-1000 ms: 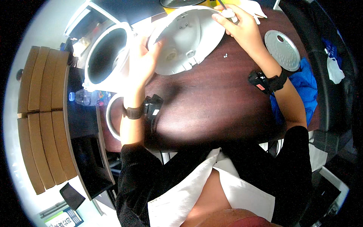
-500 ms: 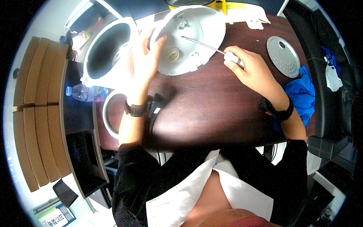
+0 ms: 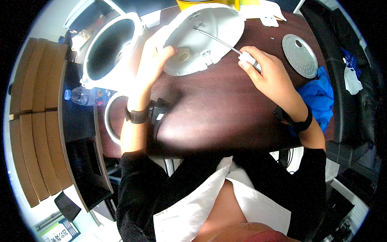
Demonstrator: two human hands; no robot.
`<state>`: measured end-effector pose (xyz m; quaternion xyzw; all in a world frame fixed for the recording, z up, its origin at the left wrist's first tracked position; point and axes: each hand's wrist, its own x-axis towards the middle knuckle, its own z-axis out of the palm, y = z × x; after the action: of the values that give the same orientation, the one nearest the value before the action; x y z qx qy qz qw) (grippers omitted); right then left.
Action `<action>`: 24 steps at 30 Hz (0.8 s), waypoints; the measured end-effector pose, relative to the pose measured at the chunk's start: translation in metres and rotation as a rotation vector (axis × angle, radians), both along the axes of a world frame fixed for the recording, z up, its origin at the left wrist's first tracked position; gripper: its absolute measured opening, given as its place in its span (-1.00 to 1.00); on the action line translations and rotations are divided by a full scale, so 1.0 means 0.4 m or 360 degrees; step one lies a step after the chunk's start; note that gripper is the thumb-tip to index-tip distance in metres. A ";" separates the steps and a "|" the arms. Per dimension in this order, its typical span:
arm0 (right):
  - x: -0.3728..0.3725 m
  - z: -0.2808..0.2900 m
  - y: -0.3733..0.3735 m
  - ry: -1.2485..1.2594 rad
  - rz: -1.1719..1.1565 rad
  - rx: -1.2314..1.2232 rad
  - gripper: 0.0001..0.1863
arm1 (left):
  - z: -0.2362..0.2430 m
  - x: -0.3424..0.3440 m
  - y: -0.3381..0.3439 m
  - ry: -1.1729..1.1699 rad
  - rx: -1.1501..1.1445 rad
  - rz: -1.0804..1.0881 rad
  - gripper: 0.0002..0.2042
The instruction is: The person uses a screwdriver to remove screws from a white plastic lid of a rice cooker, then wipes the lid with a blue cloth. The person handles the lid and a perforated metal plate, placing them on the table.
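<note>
My left hand (image 3: 155, 60) grips the left rim of a white, bowl-shaped plastic lid shell (image 3: 219, 34), thumb on its inner side. The shell is tilted so that its hollow inside shows, with a round fitting near my thumb and small clips along its lower edge. My right hand (image 3: 268, 70) is closed round the white handle of a screwdriver (image 3: 219, 41). Its long metal shaft points up and left into the shell. The tip is at a small fitting near the shell's upper part; whether it sits in a screw is too small to tell.
A white round appliance body (image 3: 111, 48) with a dark inside stands left, beside a plastic bottle (image 3: 86, 97). A ring (image 3: 109, 117) lies below it. On the right are a perforated metal disc (image 3: 300, 56) and blue cloth (image 3: 318, 97). A yellow container (image 3: 191, 4) stands behind the shell.
The screwdriver tip has moved up inside the shell to the small fitting. The shell has tilted a little, and my left thumb lies lower on it. The whole view has shifted slightly.
</note>
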<state>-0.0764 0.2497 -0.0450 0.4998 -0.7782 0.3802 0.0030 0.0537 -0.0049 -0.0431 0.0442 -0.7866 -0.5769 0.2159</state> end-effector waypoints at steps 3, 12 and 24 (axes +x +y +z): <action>0.011 0.015 0.010 -0.0096 0.0022 0.0196 -0.73 | -0.021 0.012 0.003 0.0057 0.0069 0.0052 -0.56; 0.049 0.007 0.011 -0.0021 -0.0011 0.0019 -0.76 | -0.032 0.030 0.024 0.0162 -0.0022 0.0174 -0.54; 0.068 0.005 0.009 0.0120 -0.0072 0.0019 -0.74 | -0.033 0.034 0.040 0.0136 -0.0062 0.0230 -0.59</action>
<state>-0.0494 0.2532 -0.0429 0.4960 -0.7910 0.3563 0.0378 0.0673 0.0113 -0.0564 0.0721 -0.7825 -0.5456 0.2911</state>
